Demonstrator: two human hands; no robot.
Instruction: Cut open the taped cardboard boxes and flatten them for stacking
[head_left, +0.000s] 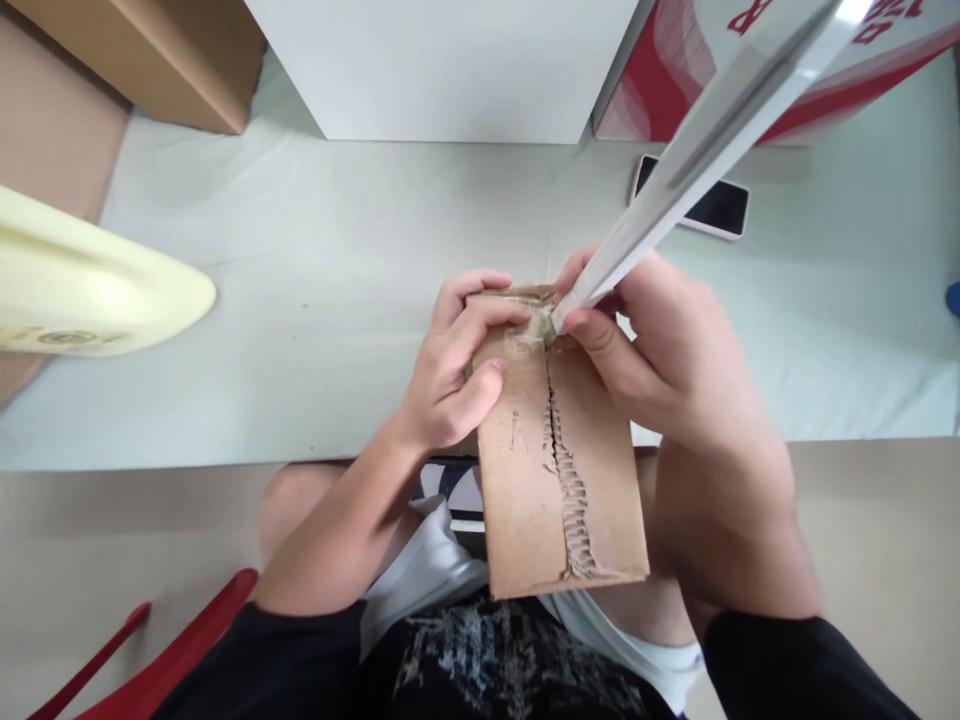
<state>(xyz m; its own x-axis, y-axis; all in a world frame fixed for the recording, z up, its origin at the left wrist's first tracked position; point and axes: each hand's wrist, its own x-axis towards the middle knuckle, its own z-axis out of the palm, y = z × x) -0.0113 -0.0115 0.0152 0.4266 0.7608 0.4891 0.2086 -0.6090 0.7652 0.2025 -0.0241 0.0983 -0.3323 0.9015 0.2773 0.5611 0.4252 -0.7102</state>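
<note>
A small brown cardboard box (517, 480), with a torn, ridged seam down its upper face, is held over my lap at the table edge. My left hand (461, 365) grips its far left side, fingers over the top near a patch of clear tape (534, 325). My right hand (667, 340) is at the far right corner, thumb and fingers pinched round the lower end of a long white strip (697, 150). That end meets the taped edge of the box, and the strip rises toward the upper right. Its exact kind is unclear.
Beyond the box, a phone (716, 207) lies on the pale table (360, 240), partly behind the strip. A white box (450, 70), a red-and-white box (645, 90) and a brown carton (187, 60) stand at the back. A pale yellow object (105, 285) juts in from the left.
</note>
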